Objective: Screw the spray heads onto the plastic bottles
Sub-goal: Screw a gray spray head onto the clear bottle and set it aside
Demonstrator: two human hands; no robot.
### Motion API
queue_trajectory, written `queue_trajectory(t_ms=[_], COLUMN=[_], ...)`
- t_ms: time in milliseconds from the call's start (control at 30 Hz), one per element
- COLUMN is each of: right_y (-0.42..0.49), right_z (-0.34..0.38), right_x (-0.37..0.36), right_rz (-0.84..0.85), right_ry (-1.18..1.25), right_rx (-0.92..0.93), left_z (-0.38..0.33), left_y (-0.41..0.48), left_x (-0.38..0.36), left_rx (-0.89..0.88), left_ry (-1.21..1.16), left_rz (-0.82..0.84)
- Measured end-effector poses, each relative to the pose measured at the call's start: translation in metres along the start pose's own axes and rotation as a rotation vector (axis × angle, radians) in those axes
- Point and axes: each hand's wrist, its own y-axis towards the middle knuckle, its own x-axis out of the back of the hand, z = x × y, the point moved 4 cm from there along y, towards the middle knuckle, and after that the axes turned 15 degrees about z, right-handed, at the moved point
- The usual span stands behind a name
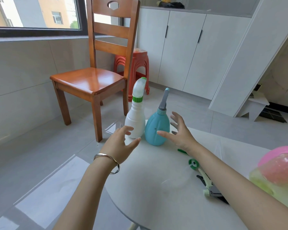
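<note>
A white plastic bottle (134, 123) with a white and green spray head (139, 90) stands upright at the far edge of the white table (156, 180). Right beside it stands a round teal bottle (156, 128) topped by a grey and teal spray head (164, 101). My left hand (121, 143) hovers just in front of the white bottle, fingers spread, holding nothing. My right hand (181, 131) is open beside the teal bottle, its thumb close to the bottle's side. A loose green and pale spray head (199, 173) lies on the table under my right forearm.
A pink and yellow-green translucent object (279, 170) sits at the table's right edge. Beyond the table stand a wooden chair (93, 80), stacked red stools (138, 70) and white cabinets (186, 52). The table's far edge runs just behind the bottles.
</note>
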Motion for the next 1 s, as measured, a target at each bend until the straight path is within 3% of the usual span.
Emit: queue_trajectory(t_ms=[233, 433, 567, 800, 1000], right_y=[-0.088, -0.188, -0.231, -0.264, -0.255], right_z=[0.033, 0.035, 0.020, -0.022, -0.045], right_x=[0.032, 0.073, 0.102, 0.147, 0.162], right_rz=[-0.061, -0.342, -0.492, -0.691, -0.636], right_ry=[-0.037, -0.416, -0.500, -0.309, -0.095], right_rx=[0.147, 0.306, 0.331, 0.249, 0.171], left_z=[-0.032, -0.082, -0.120, -0.156, -0.160], left_y=[-0.007, -0.015, -0.018, -0.020, -0.016], left_x=[-0.026, -0.066, -0.099, -0.160, -0.179], left_rx=[-0.062, -0.209, -0.297, -0.376, -0.380], left_ry=[0.075, 0.042, 0.021, 0.042, 0.019], left_rz=[0.075, 0.172, 0.222, 0.283, 0.293])
